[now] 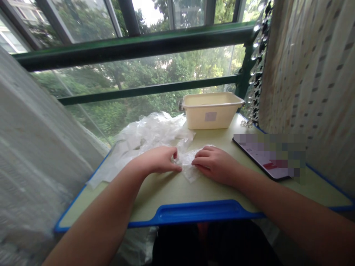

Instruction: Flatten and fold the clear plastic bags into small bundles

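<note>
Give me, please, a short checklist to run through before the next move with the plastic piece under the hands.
1. Left hand on the plastic piece: ok, fingertips touch its left edge.
2. Right hand on it: ok, fingers rest on its right edge.
3. Firm pinch by either hand: cannot tell.
4. Piece separate from the plastic pile behind: cannot tell, the edges seem to meet.
5. Cream bin upright and open at the back of the desk: ok.
6. Phone apart from the hands: ok, flat at the right.
</note>
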`<state>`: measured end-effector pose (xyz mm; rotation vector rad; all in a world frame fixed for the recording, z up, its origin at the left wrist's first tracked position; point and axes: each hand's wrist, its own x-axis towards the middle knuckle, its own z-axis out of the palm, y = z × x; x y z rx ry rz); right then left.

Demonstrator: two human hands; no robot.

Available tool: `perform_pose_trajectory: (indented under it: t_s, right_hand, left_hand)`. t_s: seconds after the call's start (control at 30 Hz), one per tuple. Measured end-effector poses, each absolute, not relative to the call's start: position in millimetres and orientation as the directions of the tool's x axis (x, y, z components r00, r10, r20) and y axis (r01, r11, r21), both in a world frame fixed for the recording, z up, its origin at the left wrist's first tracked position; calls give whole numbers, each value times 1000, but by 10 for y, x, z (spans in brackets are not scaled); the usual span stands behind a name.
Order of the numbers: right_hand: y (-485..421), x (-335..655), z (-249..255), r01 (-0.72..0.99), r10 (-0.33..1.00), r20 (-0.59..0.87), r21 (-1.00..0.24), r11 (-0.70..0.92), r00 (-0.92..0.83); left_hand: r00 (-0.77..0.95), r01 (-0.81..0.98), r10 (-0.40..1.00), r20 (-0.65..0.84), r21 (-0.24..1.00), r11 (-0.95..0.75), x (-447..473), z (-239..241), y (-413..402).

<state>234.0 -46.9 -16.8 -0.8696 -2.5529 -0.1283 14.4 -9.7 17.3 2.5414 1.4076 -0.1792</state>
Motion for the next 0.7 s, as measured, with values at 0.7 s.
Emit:
perform_pose_trajectory:
  t_s: [0.7]
  right_hand:
    - [-588, 2415, -140, 494, 493, 386, -105, 863, -780]
  left_hand:
    - [589, 800, 768, -251, 314, -511, 138, 217, -43]
